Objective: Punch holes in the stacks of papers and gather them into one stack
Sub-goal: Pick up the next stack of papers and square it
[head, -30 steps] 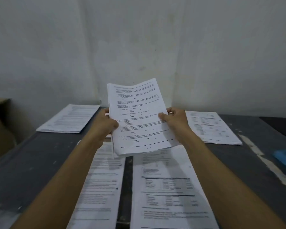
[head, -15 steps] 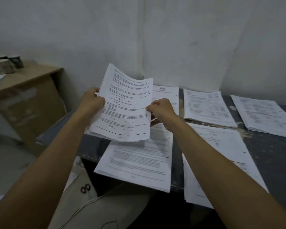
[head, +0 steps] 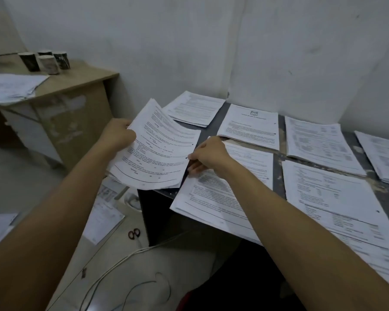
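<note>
- The left hand grips the left edge of the held stack, thumb on top; the right hand pinches its right edge; both are clamped on the paper, which hangs bowed in the air over the left corner of the dark desk, above nothing but floor at its near end
- Other stacks lie flat on the desk in two rows, apart from one another; one near stack overhangs the front edge, just beside the right hand
- No hole punch shows in this view, so I judge the step to be carrying or squaring the bundle; to do it well, keep both grips firm, tap the edges even, and lower it flat so no sheet slides out
- Against the picture half a second back, the view has swung further left and down; the wooden side desk with its cups is now fuller in view; the held stack sits lower and tilts more to the left; the grips are unchanged
</note>
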A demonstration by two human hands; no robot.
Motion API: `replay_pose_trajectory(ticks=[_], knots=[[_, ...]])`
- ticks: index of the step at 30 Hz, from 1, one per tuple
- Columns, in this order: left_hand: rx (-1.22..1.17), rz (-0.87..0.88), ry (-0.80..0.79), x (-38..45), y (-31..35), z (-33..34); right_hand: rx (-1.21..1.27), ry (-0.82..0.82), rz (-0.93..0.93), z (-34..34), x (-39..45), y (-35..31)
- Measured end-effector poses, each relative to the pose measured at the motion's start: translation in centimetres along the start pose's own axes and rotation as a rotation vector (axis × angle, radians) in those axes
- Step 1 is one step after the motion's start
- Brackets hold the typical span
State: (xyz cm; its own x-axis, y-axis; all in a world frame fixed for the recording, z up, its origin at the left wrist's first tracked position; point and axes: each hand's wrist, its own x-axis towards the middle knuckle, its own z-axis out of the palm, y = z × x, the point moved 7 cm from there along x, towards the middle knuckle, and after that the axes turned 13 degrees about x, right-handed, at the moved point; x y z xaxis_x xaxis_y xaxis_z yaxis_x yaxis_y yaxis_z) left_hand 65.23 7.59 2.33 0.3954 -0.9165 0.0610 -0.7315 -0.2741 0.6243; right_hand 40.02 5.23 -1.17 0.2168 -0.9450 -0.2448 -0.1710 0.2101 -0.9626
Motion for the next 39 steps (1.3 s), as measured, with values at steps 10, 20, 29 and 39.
replay_pose_trajectory(ticks=[10,20,29,39], knots=[[0.412,-0.051,-0.065,3.4,-2.4,1.1,-0.260,0.164,-0.125,-1.1,2.6,-3.5],[0.447,0.129,0.017,11.1,5.3,3.8,-0.323,0.298,-0.258,-2.2,8.2,-7.8],[0.508,0.168,-0.037,19.0,7.1,9.6,-0.478,0.297,-0.182,-4.8,15.9,-7.8],[0.470,0.074,-0.109,23.8,7.5,12.8,-0.458,0.316,-0.110,-6.2,22.1,-6.2]])
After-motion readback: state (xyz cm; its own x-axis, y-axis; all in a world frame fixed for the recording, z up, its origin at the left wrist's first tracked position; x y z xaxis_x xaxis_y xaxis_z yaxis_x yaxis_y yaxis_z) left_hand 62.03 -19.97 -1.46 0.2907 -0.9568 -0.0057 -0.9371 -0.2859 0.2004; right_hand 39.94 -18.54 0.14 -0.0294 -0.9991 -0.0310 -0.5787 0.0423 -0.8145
